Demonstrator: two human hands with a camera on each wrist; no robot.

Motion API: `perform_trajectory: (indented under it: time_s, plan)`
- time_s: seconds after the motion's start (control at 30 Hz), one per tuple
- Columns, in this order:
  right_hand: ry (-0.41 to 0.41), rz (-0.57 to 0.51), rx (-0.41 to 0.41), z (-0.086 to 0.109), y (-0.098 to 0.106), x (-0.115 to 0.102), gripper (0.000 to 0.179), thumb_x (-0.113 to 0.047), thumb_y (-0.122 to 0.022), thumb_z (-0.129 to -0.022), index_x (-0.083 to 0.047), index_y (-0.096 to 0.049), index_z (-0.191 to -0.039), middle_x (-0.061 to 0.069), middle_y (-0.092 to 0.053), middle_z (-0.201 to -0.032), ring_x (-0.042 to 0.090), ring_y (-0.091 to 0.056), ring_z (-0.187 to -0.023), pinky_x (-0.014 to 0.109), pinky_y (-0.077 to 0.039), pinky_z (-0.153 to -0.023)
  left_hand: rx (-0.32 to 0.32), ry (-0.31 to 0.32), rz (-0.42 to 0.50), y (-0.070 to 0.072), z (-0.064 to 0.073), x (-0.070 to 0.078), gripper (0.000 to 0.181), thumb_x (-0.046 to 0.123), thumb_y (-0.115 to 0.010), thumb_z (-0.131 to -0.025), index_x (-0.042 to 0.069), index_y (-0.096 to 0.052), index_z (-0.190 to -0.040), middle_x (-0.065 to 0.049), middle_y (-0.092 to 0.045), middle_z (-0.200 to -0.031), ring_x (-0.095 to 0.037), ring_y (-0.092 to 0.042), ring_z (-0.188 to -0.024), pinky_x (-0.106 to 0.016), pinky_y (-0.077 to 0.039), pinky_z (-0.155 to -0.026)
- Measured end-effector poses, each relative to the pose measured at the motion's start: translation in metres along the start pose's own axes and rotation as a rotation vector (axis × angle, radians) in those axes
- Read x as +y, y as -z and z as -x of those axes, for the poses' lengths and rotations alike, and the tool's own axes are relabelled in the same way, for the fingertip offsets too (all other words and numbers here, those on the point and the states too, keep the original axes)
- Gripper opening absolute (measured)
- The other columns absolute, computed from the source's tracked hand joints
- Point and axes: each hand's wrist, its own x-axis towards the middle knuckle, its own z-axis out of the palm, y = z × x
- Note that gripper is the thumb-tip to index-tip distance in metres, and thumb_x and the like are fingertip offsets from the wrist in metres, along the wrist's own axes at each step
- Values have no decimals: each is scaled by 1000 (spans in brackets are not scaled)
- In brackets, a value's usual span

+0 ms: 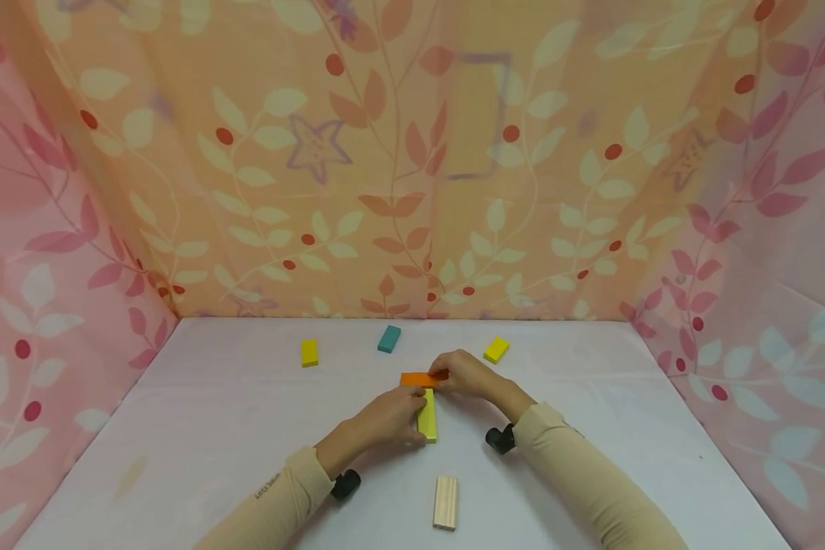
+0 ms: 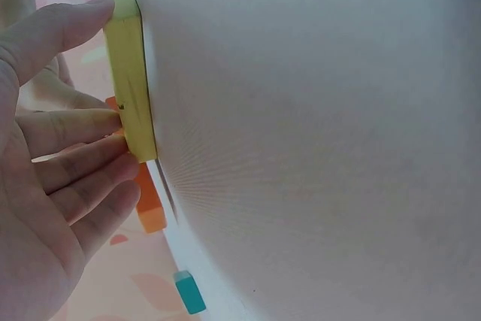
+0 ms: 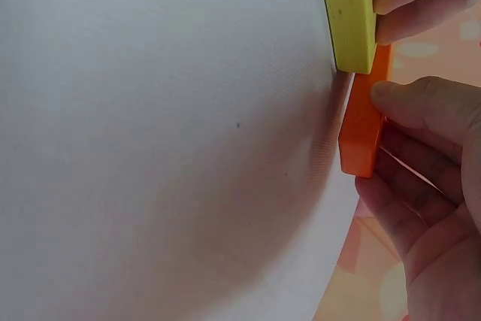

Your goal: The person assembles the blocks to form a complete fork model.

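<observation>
In the head view a yellow block lies lengthwise, its far end against the side of an orange block set crosswise, like a T. My left hand holds the yellow block, thumb by the near end and fingertips by the far end, as the left wrist view shows on the yellow block. With my right hand I pinch the right part of the orange block. In the right wrist view the thumb presses the near face of the orange block, with fingers behind and at its end.
Toward the back of the white table lie a yellow block, a teal block and another yellow block. A plain wooden block is near the front. Patterned cloth walls enclose the back and sides.
</observation>
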Motion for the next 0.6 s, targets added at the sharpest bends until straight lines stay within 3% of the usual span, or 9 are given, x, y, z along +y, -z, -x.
perform_trajectory:
  time_s: [0.6]
  plan:
    - [5, -19, 12, 1, -8, 6, 21, -11, -71, -88, -6, -73, -109, 6, -73, -107, 22, -65, -101, 40, -53, -98, -6, 8, 1, 0, -1, 1, 64, 41, -82, -76, 9, -63, -128, -4, -57, -139, -20, -56, -122, -36, -46, -106]
